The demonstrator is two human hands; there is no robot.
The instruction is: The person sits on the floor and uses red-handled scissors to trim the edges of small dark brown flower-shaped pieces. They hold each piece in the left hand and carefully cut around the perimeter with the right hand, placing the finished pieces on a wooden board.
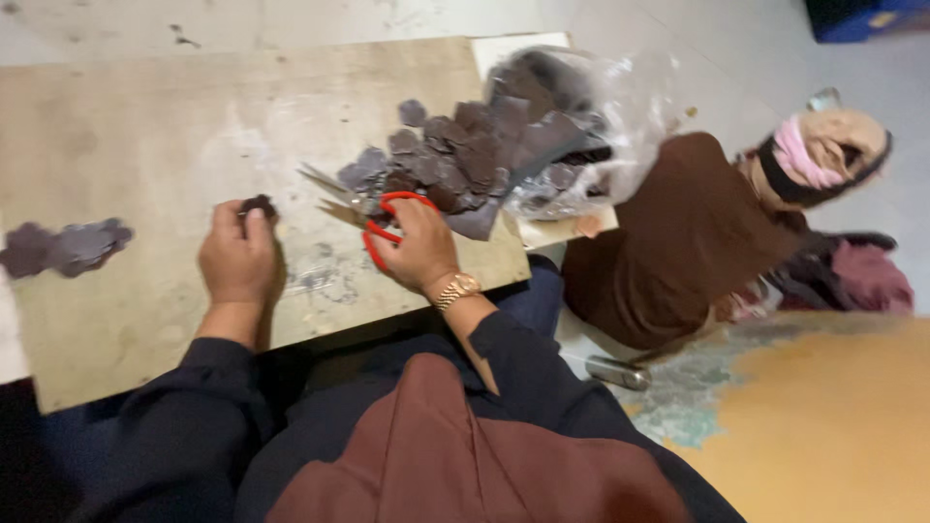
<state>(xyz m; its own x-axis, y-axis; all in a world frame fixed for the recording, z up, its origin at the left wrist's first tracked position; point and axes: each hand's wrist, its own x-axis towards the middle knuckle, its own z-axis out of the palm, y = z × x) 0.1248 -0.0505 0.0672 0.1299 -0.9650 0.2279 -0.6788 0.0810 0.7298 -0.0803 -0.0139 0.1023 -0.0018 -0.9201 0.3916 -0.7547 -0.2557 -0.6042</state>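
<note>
My left hand rests on the wooden board and pinches a small dark purple cut piece between its fingertips. My right hand, with a gold watch at the wrist, grips red-handled scissors whose blades lie open and point left. Just beyond the scissors lies a heap of dark purple-grey pieces, spilling from a clear plastic bag.
A smaller pile of purple pieces lies at the board's left edge. Another person in a brown top sits on the floor to the right. A metal object lies on the floor beside my knee.
</note>
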